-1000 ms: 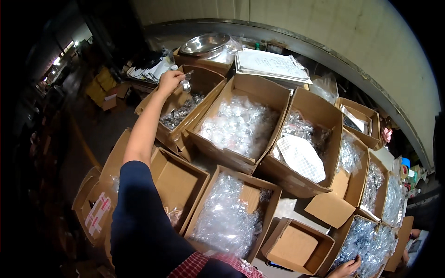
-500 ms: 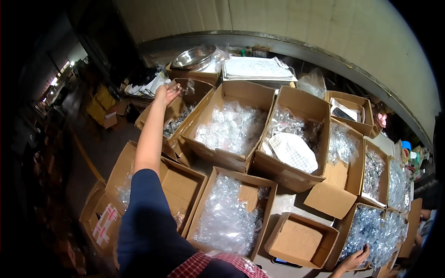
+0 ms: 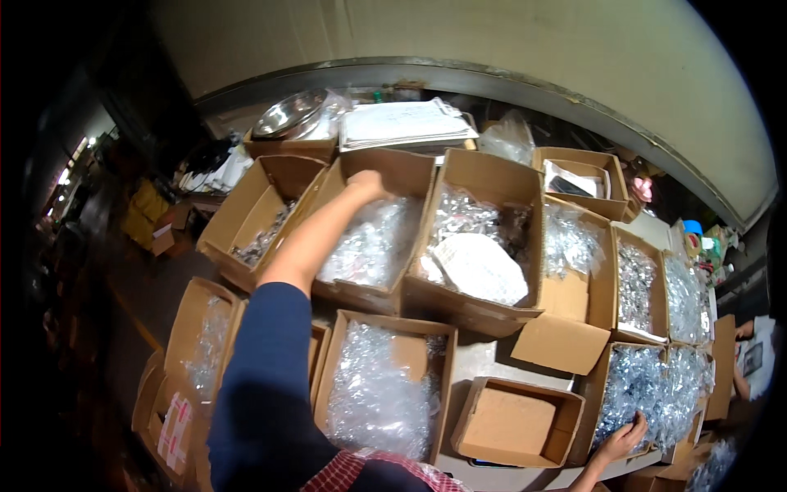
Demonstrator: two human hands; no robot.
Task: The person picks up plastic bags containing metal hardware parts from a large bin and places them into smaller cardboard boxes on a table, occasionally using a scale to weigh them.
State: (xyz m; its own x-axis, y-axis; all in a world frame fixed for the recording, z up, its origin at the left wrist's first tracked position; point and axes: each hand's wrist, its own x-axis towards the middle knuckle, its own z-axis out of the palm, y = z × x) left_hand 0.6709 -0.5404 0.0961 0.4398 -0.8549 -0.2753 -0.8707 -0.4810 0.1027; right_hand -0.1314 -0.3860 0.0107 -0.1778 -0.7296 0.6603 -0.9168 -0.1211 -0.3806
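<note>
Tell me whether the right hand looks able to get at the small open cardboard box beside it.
Probably yes: the right hand is at the bluish packets, just right of the small box, and only a cardboard wall seems to stand between.

Cartons [image 3: 471, 312]: matt cardboard. Clear packets [image 3: 365, 250]: glossy, crinkled plastic. Bowl [image 3: 291, 116]: shiny smooth metal. Sleeve [image 3: 266, 353]: matt cloth. Sheets [image 3: 406, 125]: paper.

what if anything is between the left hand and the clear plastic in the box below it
Nothing visible: the left hand is over the open box, and no flap or wall shows between it and the plastic. The fingers are hidden, so whether they touch anything cannot be told.
</note>
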